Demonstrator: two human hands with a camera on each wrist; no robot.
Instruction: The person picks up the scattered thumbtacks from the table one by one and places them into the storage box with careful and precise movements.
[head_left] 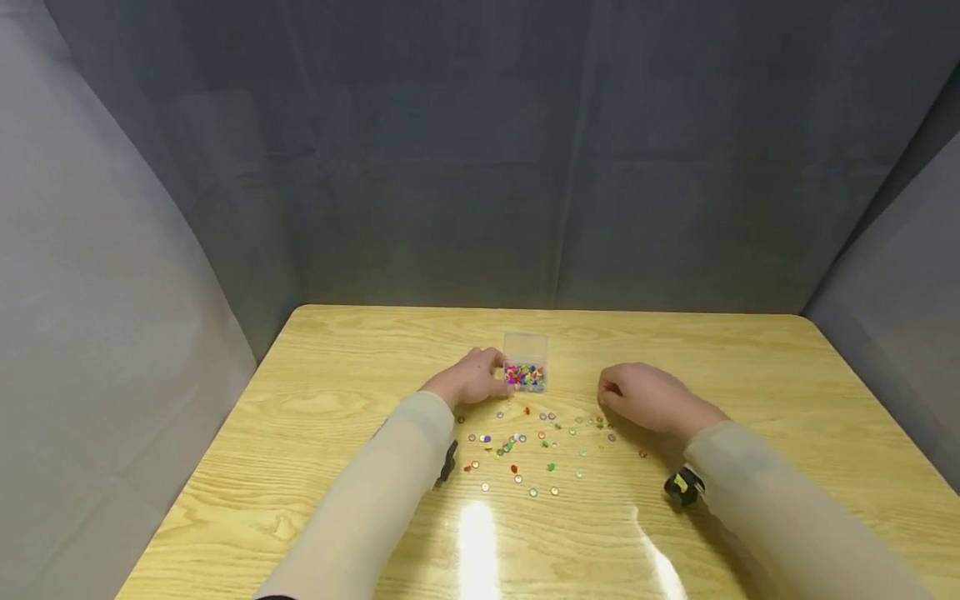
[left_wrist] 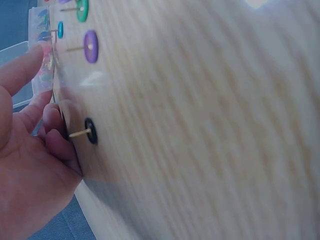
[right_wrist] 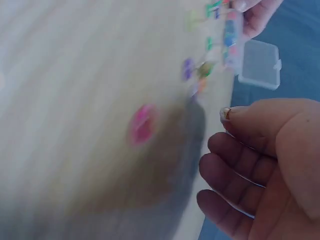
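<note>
A small clear box (head_left: 525, 376) full of colourful push pins stands mid-table with its lid (head_left: 525, 342) open behind it. My left hand (head_left: 491, 375) grips the box's left side; in the left wrist view the thumb of my left hand (left_wrist: 45, 85) lies against the box (left_wrist: 41, 30) and the fingers curl by a black pin (left_wrist: 90, 131). My right hand (head_left: 607, 393) rests on the table right of the box, fingers loosely curled around nothing. In the right wrist view my right hand (right_wrist: 217, 130) hovers near a blurred pink pin (right_wrist: 142, 124).
Several loose push pins (head_left: 540, 446) lie scattered on the wooden table (head_left: 337, 467) between my forearms; a purple pin (left_wrist: 90, 46) and a green one (left_wrist: 81, 9) show beside the box. Grey fabric walls surround the table on three sides.
</note>
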